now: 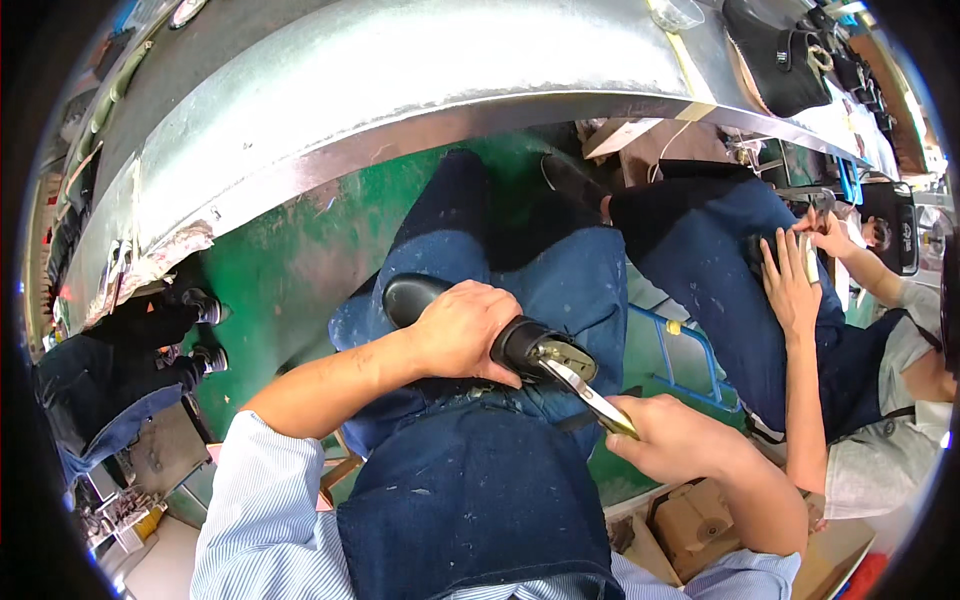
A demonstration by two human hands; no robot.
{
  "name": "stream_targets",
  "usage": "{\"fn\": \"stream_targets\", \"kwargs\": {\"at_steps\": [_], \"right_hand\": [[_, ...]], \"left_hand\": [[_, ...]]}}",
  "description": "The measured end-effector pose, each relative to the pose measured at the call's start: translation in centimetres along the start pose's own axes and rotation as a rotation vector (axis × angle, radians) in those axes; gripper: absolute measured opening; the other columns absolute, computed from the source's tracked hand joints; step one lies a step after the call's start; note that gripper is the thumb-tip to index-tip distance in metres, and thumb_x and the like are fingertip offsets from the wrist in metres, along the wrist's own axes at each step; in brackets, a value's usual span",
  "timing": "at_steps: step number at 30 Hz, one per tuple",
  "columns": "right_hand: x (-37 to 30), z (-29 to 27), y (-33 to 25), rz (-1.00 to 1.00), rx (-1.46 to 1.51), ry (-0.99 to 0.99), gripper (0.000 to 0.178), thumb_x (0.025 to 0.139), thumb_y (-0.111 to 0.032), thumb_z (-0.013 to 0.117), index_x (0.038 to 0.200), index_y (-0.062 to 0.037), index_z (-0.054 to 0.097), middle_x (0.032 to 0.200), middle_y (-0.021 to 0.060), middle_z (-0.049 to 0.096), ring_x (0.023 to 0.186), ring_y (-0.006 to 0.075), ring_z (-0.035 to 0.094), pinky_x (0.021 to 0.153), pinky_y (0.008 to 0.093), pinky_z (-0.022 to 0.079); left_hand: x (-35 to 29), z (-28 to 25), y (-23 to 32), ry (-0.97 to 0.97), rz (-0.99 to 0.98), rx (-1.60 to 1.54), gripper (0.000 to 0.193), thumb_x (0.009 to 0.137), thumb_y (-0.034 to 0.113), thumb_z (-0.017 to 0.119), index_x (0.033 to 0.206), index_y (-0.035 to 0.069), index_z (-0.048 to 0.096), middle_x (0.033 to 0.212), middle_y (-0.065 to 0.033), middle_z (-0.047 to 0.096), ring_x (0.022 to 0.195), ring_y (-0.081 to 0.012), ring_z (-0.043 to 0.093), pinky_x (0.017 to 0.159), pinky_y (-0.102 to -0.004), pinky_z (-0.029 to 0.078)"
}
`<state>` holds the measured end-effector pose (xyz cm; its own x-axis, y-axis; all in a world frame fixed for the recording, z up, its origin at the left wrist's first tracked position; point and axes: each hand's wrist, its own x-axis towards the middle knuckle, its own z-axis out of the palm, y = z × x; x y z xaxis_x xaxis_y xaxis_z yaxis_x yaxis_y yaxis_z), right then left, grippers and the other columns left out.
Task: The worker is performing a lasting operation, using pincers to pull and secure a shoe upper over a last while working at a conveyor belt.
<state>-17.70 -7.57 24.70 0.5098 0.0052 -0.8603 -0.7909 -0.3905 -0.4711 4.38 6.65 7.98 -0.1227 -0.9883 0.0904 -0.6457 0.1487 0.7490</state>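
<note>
The person sits with a black shoe (470, 325) lying across the lap, on a dark blue denim apron (480, 490) that covers the thighs. The left hand (462, 328) lies over the middle of the shoe, its grip pressed together around it, so that the shiny toe shows on the left side and the heel end shows on the right side. The right hand (675, 435) has its grip closed around the handles of a metal plier tool (590, 392); the head of this tool touches the yellowish inside of the shoe at the heel end. Both sleeves are of light striped cloth. Above the knees runs a long curved metal counter (400, 90), and under it the floor (290, 260) is green. On the right side sits another person in blue trousers, whose hand (790, 285) rests on the thigh. A cardboard box (700, 520) stands just below the right hand.
</note>
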Motion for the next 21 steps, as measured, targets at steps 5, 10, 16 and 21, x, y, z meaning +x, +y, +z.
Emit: {"fn": "stream_targets", "kwargs": {"at_steps": [5,10,16,21], "right_hand": [[0.8,-0.7,-0.9,0.05,-0.067,-0.061,0.035,0.091,-0.016,0.057,0.116,0.0084,0.056,0.099,0.0302,0.065,0.101,0.0427,0.063,0.088,0.0469,0.049],[1.3,-1.8,-3.1,0.168,-0.259,-0.295,0.033,0.093,-0.021,0.058,0.11,0.008,0.059,0.102,0.0305,0.065,0.103,0.0422,0.063,0.09,0.0468,0.048],[1.7,-1.2,-3.5,0.216,-0.099,-0.25,0.035,0.093,-0.023,0.059,0.109,0.0081,0.059,0.097,0.0301,0.065,0.097,0.0431,0.064,0.086,0.0479,0.05],[-7.4,-2.5,-0.8,0.274,-0.187,0.129,0.026,0.09,-0.018,0.061,0.103,0.0044,0.06,0.081,0.0252,0.066,0.082,0.0431,0.066,0.076,0.0498,0.051]], "left_hand": [[0.1,0.2,0.6,0.035,0.034,0.014,0.065,0.054,0.045,0.086,0.097,0.005,0.057,0.091,-0.0113,0.061,0.09,-0.0345,0.061,0.085,-0.0434,0.047],[-0.5,0.1,1.4,-0.013,0.042,0.062,0.063,0.057,0.046,0.085,0.097,0.006,0.057,0.095,-0.0089,0.06,0.095,-0.0294,0.06,0.088,-0.0398,0.045],[-0.2,0.3,0.5,-0.009,0.057,0.07,0.063,0.057,0.047,0.084,0.097,0.006,0.057,0.091,-0.0086,0.058,0.091,-0.0284,0.06,0.086,-0.0394,0.045],[-0.8,-0.4,-1.3,0.023,0.012,0.04,0.065,0.054,0.051,0.085,0.094,0.007,0.058,0.09,-0.0101,0.06,0.088,-0.0313,0.061,0.081,-0.0409,0.046]]}}
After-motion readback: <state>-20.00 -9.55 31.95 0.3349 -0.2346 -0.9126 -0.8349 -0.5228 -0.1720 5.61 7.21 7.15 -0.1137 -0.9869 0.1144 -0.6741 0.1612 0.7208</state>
